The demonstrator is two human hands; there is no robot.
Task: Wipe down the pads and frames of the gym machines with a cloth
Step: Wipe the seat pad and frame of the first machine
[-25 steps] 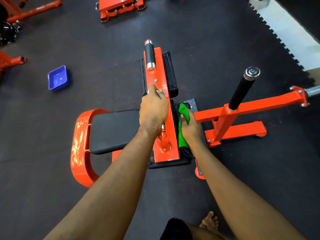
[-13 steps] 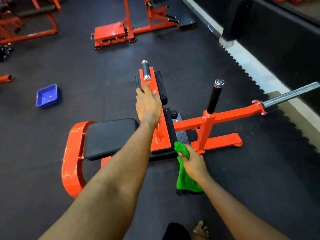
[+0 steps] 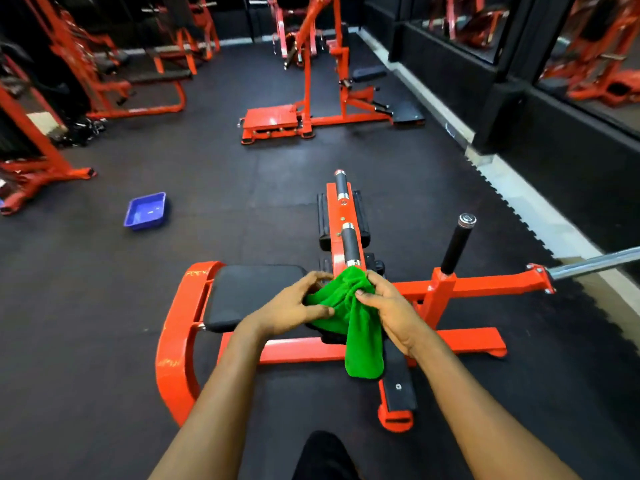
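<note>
Reaches forward with both bare forearms from the bottom edge, angling inward to meet over the middle of the machine. Grips the green cloth (image 3: 362, 336) with the left hand (image 3: 294, 308): thumb laid across the top of the bunched fabric, fingers curled round its far side, wrist nearly straight. Pinches the same cloth with the right hand (image 3: 389, 308): thumb and forefinger tips pressed into the top fold, remaining fingers curled behind, wrist bent inward. Holds the fabric gathered between the two hands, with one long tail hanging straight down in front of the low crossbar of the orange frame (image 3: 175, 336).

Holds the cloth just right of the black seat pad (image 3: 249, 294), at the near end of the central orange bar, directly below the black handle grip (image 3: 349, 244). Cannot tell whether the cloth touches the machine beneath.

To the right, clear of both hands: an upright black post (image 3: 455, 247) and a chrome bar (image 3: 595, 263) jutting from the side arm. On the dark floor (image 3: 86, 323) to the left, well apart from the machine: a blue tray (image 3: 146, 211). Farther back: another orange machine (image 3: 308, 116).
</note>
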